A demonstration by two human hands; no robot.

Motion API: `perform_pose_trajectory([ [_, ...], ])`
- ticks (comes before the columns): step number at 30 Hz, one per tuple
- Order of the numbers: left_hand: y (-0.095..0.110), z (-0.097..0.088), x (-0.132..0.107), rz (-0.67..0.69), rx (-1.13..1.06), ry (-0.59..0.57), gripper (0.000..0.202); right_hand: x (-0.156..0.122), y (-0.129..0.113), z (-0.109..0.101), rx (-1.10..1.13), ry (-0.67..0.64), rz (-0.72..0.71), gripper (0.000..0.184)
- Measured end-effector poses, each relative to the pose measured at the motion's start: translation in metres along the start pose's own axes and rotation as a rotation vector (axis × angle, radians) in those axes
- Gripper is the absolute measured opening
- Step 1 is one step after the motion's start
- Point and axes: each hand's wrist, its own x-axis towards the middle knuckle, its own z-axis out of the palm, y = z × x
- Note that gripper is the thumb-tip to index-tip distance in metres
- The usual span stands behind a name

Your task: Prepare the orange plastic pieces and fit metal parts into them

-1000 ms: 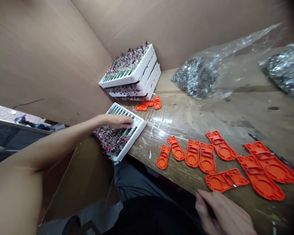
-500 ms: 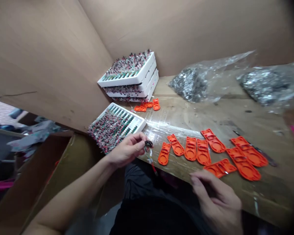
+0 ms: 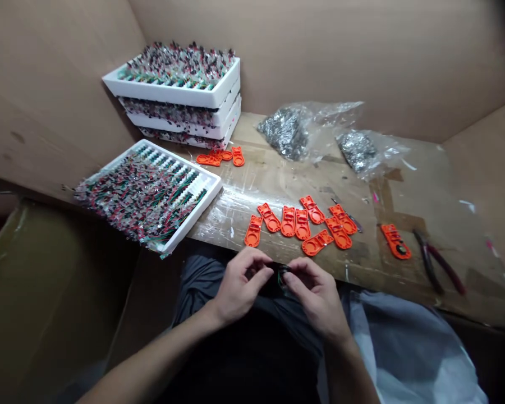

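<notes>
A small wired component [image 3: 283, 277] is pinched between the fingertips of the left hand [image 3: 239, 286] and right hand [image 3: 315, 294], just nearer than the orange plastic plates [image 3: 288, 221].

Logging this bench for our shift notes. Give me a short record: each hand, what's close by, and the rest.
left hand: fingers curled beside the ring, contact hidden
right hand: pinches a small dark ring with thin wires
nearby: orange plastic plates on the film-covered wooden bench
rest: white tray of wired components, stacked trays, bagged metal parts, red-handled pliers
</notes>
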Motion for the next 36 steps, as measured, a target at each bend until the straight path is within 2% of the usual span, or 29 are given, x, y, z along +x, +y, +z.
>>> perform_pose_trajectory([
  [2, -0.004, -0.024, 0.011, 0.157, 0.243, 0.060, 0.017, 0.007, 0.006, 0.002, 0.053, 0.053, 0.048, 0.025],
  [3, -0.005, -0.037, 0.021, 0.201, 0.330, 0.037, 0.022, 0.013, 0.009, 0.004, 0.080, 0.073, 0.057, 0.026],
  [6, -0.005, -0.066, 0.053, 0.265, 0.454, -0.211, 0.050, 0.035, 0.011, 0.009, 0.154, 0.099, 0.034, 0.027],
  [8, -0.002, -0.076, 0.069, 0.288, 0.470, -0.337, 0.066, 0.047, 0.007, 0.014, 0.184, 0.099, 0.018, 0.028],
  [9, -0.001, -0.078, 0.073, 0.280, 0.462, -0.364, 0.070, 0.051, 0.004, 0.016, 0.200, 0.094, 0.022, 0.030],
  [12, 0.000, -0.077, 0.070, 0.183, 0.385, -0.342, 0.068, 0.056, -0.006, 0.026, 0.301, 0.064, 0.088, 0.030],
  [16, -0.006, -0.073, 0.047, 0.081, 0.321, -0.243, 0.061, 0.055, -0.011, 0.038, 0.494, 0.029, 0.187, 0.033],
  [19, -0.011, -0.072, 0.031, 0.022, 0.306, -0.137, 0.055, 0.055, -0.009, 0.044, 0.533, 0.045, 0.227, 0.034],
  [21, -0.011, -0.071, 0.024, -0.079, 0.235, -0.105, 0.049, 0.056, -0.009, 0.046, 0.521, 0.064, 0.249, 0.036],
  [23, -0.007, -0.068, 0.019, -0.200, 0.125, -0.171, 0.043, 0.057, -0.010, 0.047, 0.518, 0.080, 0.257, 0.033],
  [25, -0.002, -0.065, 0.018, -0.292, 0.021, -0.300, 0.034, 0.058, -0.013, 0.048, 0.528, 0.093, 0.240, 0.030],
  [27, 0.004, -0.061, 0.019, -0.343, -0.100, -0.357, 0.029, 0.057, -0.013, 0.049, 0.508, 0.100, 0.206, 0.028],
  [31, 0.011, -0.057, 0.034, -0.381, -0.349, -0.214, 0.031, 0.055, -0.006, 0.051, 0.353, 0.108, 0.168, 0.027],
  [33, 0.011, -0.056, 0.046, -0.380, -0.421, -0.198, 0.043, 0.055, -0.002, 0.053, 0.307, 0.063, 0.189, 0.030],
  [36, 0.006, -0.059, 0.062, -0.353, -0.469, -0.246, 0.068, 0.057, -0.002, 0.058, 0.330, 0.027, 0.241, 0.032],
])
